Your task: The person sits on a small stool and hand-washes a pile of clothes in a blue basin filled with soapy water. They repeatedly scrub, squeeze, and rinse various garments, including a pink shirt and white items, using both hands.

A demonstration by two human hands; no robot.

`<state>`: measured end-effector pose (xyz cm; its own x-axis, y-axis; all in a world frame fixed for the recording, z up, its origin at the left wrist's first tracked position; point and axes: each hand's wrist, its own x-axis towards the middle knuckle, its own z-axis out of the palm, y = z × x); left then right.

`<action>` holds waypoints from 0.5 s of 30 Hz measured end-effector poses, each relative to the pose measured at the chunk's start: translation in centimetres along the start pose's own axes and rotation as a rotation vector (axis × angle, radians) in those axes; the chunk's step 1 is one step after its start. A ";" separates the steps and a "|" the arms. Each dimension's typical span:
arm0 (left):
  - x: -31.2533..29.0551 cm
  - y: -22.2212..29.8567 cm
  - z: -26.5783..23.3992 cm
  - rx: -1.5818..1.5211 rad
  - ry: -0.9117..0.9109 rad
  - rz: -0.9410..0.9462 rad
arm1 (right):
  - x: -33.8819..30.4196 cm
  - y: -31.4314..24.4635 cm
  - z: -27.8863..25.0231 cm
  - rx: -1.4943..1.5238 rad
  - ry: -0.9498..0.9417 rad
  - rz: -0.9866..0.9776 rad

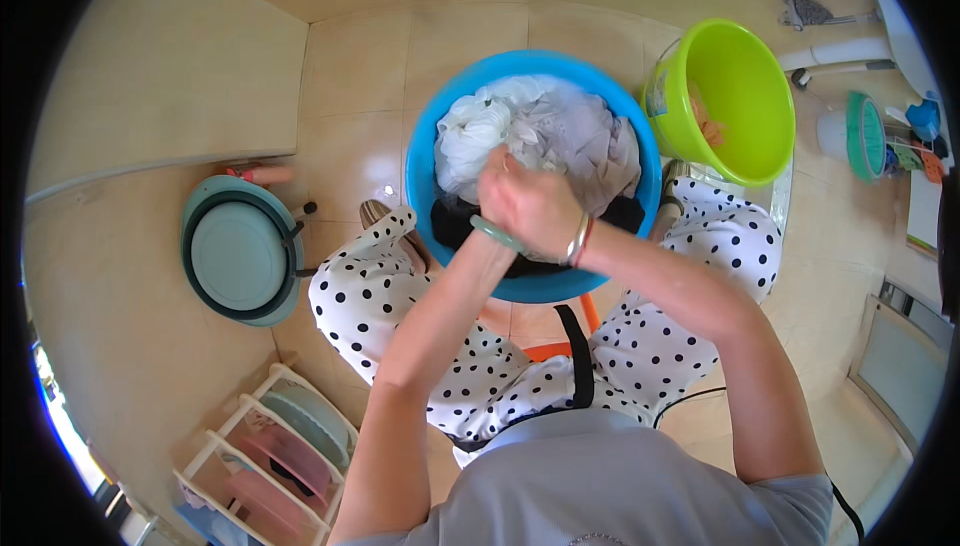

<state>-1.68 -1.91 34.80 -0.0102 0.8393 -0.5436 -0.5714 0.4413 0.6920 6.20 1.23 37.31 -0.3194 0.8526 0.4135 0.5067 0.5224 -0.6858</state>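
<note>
My left hand (495, 186), with a green bangle (497, 234) at its wrist, and my right hand (545, 210), with a silver bangle (578, 240), are pressed together over a blue basin (422, 151). Both look closed, and what they hold, if anything, is hidden. White cloth (472, 134) lies just beyond the fingers, beside grey cloth (605, 151) on the right. Dark cloth (625, 214) shows lower in the basin, partly under my hands and wrists.
A lime-green bucket (765, 106) with something orange inside stands right of the basin. A folding basin (238, 256) leans on the left wall. A white rack (250, 416) holds pink and green basins at lower left. Tiled floor (360, 76) lies around, with my legs either side.
</note>
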 end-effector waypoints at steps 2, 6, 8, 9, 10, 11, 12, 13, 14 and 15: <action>0.3 0.0 3.3 -0.306 0.097 -0.269 | 0.1 6.9 0.3 -0.092 -0.131 0.350; 1.8 -0.3 0.8 -0.233 0.091 -0.370 | -0.4 4.2 1.1 -0.122 -0.054 0.247; 3.2 -2.9 -5.7 -0.178 -0.327 0.034 | -0.1 -2.0 1.6 -0.085 -0.035 0.009; 2.8 -1.7 -5.0 -0.343 -0.391 0.014 | -0.8 -2.6 1.2 0.002 -0.074 0.058; 2.3 -1.1 -3.8 -0.394 -0.336 -0.047 | -1.2 -2.7 0.9 0.091 -0.113 0.107; 1.6 -0.4 -2.8 -0.446 -0.275 -0.104 | -1.1 -1.1 1.3 0.056 -0.031 0.138; 1.2 -0.5 -0.9 -0.376 -0.107 -0.195 | -0.8 2.0 1.4 0.020 -0.114 0.266; 1.1 -0.6 1.0 -0.300 0.052 -0.277 | -0.5 5.8 1.2 -0.019 -0.188 0.387; 1.1 -1.2 2.3 -0.223 0.218 -0.365 | -1.0 8.4 1.0 -0.056 -0.270 0.515; 1.4 -1.6 3.0 -0.258 0.236 -0.395 | -1.4 9.3 1.1 0.045 -0.229 0.636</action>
<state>1.68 -0.47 34.40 0.0792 0.5177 -0.8519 -0.7524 0.5917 0.2896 10.48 4.93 29.71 -0.1342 0.9678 -0.2129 0.6199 -0.0856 -0.7800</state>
